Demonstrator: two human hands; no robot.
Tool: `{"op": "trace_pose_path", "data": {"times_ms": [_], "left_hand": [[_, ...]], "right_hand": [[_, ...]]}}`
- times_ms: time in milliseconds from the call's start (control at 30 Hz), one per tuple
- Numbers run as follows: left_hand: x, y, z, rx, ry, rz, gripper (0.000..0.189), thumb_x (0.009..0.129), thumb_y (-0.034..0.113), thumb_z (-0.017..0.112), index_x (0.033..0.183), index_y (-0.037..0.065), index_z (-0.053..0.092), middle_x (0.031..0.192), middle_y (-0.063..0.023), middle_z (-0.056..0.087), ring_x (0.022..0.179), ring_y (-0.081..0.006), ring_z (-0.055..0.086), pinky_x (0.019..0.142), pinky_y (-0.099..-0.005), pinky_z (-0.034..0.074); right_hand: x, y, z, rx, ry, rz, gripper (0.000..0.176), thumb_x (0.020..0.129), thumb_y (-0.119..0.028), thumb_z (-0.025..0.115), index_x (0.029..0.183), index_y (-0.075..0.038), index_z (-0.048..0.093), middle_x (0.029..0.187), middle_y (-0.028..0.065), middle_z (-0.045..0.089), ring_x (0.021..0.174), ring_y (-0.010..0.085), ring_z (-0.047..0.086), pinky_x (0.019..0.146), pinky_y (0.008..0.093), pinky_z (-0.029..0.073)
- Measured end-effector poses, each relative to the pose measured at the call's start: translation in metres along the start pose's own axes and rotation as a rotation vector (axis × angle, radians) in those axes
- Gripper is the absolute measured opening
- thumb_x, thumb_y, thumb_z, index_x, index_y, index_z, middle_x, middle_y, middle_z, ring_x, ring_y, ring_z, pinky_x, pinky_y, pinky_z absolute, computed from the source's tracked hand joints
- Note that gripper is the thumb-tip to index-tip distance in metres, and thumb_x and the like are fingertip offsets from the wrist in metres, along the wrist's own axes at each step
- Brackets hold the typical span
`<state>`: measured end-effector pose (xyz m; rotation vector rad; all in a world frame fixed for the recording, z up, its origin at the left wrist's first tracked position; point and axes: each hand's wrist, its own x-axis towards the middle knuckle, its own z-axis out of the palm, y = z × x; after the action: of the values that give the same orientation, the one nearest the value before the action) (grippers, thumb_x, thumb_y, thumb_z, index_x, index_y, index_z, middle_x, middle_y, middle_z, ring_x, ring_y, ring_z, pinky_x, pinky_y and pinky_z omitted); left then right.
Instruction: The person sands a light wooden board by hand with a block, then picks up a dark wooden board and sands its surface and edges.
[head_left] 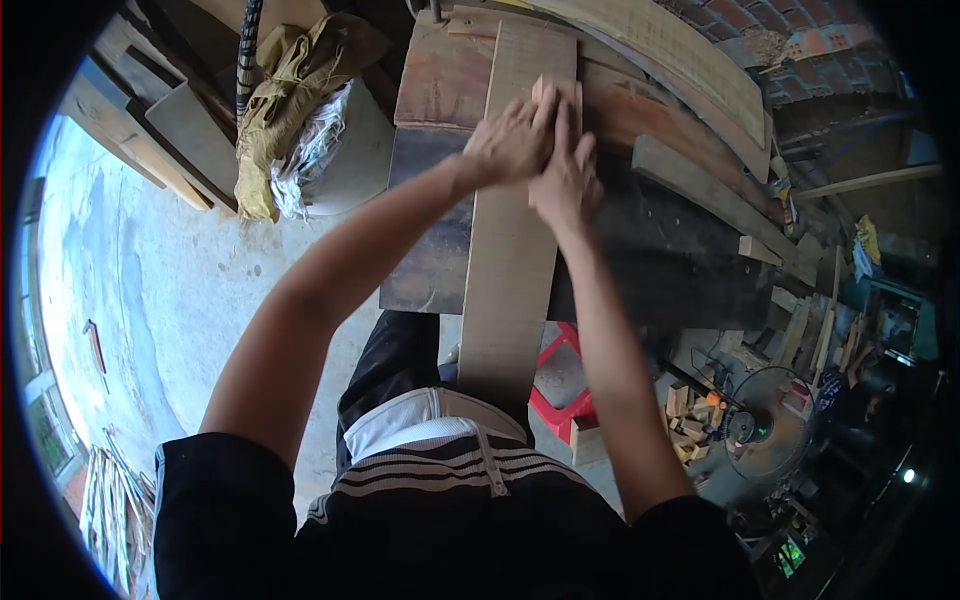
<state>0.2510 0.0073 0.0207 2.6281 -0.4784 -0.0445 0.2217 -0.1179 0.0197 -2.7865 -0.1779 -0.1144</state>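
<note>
Left hand, right hand mostly hide wood piece; grip unclear

One head cam on my feed: wide fisheye, worn on the head, looking forward and steeply down. Fingers land above centre, mid-range, at the end of outstretched arms. Torso, nearest the lens, fills the near side of the fingers; floor left of them. Far right of them, dark and warped, I can't read reliably.
</note>
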Motion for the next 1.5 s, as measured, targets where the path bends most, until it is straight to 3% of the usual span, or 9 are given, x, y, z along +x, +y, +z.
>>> {"op": "trace_pose_path", "data": {"times_ms": [267,667,900,1000,1100,1167,1300,1333,1500], "left_hand": [[-0.234,0.077,0.037,-0.148,-0.229,0.175,0.087,0.09,0.043,0.061,0.147,-0.013,0.026,0.107,-0.0161,0.059,0.096,-0.028,0.057,0.084,-0.0366,0.046],[0.049,-0.068,-0.019,-0.045,0.024,0.064,0.081,0.093,0.035,0.057,0.157,0.009,0.015,0.135,-0.0227,0.049,0.123,-0.0396,0.049,0.107,-0.0465,0.038],[-0.042,-0.037,0.013,-0.287,0.184,-0.111,0.073,0.094,0.033,0.061,0.155,0.011,0.026,0.126,-0.0249,0.047,0.113,-0.0453,0.045,0.102,-0.0491,0.039],[-0.153,-0.015,0.012,-0.368,0.113,-0.093,0.061,0.091,0.019,0.065,0.145,0.007,0.04,0.121,-0.0199,0.05,0.112,-0.04,0.047,0.1,-0.0453,0.039],[-0.23,0.008,-0.045,-1.11,-0.259,-0.36,0.015,0.097,0.015,0.063,0.106,0.003,0.064,0.099,-0.0042,0.058,0.086,-0.0121,0.057,0.082,-0.0264,0.045],[-0.254,0.04,-0.125,-1.333,-0.221,-0.122,0.006,0.094,0.008,0.065,0.098,0.004,0.067,0.096,-0.003,0.061,0.091,-0.0127,0.056,0.083,-0.0274,0.044],[-0.286,0.089,-0.248,-1.367,-0.008,1.058,0.015,0.089,0.02,0.074,0.095,0.007,0.077,0.087,-0.007,0.068,0.067,-0.0151,0.055,0.061,-0.0311,0.045],[-0.292,0.09,-0.281,-1.291,-0.237,1.441,0.014,0.091,0.019,0.071,0.095,0.007,0.077,0.086,-0.0073,0.069,0.061,-0.0148,0.054,0.057,-0.0288,0.044],[-0.348,0.163,-0.367,-0.954,-0.518,1.689,0.022,0.093,0.005,0.049,0.086,0.006,0.07,0.096,-0.0063,0.064,0.074,-0.012,0.056,0.069,-0.0298,0.043]], "right_hand": [[-0.25,0.006,-0.033,-0.01,-0.158,-0.053,0.088,0.072,-0.018,0.073,0.152,-0.014,0.037,0.095,0.0168,0.048,0.079,0.0317,0.06,0.059,0.042,0.054],[0.077,-0.014,0.009,-0.034,-0.049,-0.037,0.08,0.087,-0.03,0.065,0.154,-0.024,0.022,0.114,0.0215,0.048,0.1,0.0428,0.06,0.076,0.0541,0.054],[-0.017,0.003,-0.011,-0.063,-0.073,-0.109,0.094,0.08,-0.025,0.071,0.158,-0.022,0.018,0.112,0.0223,0.046,0.099,0.0435,0.059,0.074,0.0521,0.056],[-0.114,0.022,-0.031,-0.045,-0.066,-0.141,0.093,0.079,-0.025,0.071,0.157,-0.021,0.021,0.108,0.02,0.046,0.096,0.0408,0.059,0.071,0.0474,0.057],[-0.169,0.048,-0.037,0.021,-0.029,0.046,0.092,0.08,-0.026,0.071,0.157,-0.02,0.021,0.109,0.0201,0.047,0.097,0.0415,0.059,0.074,0.0489,0.056],[-0.173,0.076,-0.029,0.034,0.106,0.184,0.091,0.081,-0.028,0.071,0.157,-0.02,0.022,0.112,0.0205,0.048,0.097,0.0424,0.059,0.076,0.0505,0.055],[-0.146,0.117,-0.034,-0.138,0.16,0.298,0.085,0.086,-0.032,0.068,0.157,-0.022,0.023,0.126,0.0213,0.046,0.108,0.0398,0.055,0.086,0.0503,0.05],[-0.139,0.121,-0.032,-0.261,0.225,0.216,0.082,0.088,-0.033,0.067,0.157,-0.022,0.023,0.13,0.0207,0.046,0.112,0.0384,0.052,0.09,0.0499,0.047],[-0.179,0.058,-0.048,-0.153,0.311,0.023,0.07,0.087,-0.031,0.068,0.149,-0.021,0.037,0.125,0.0139,0.047,0.113,0.0346,0.049,0.092,0.0498,0.038]]}}
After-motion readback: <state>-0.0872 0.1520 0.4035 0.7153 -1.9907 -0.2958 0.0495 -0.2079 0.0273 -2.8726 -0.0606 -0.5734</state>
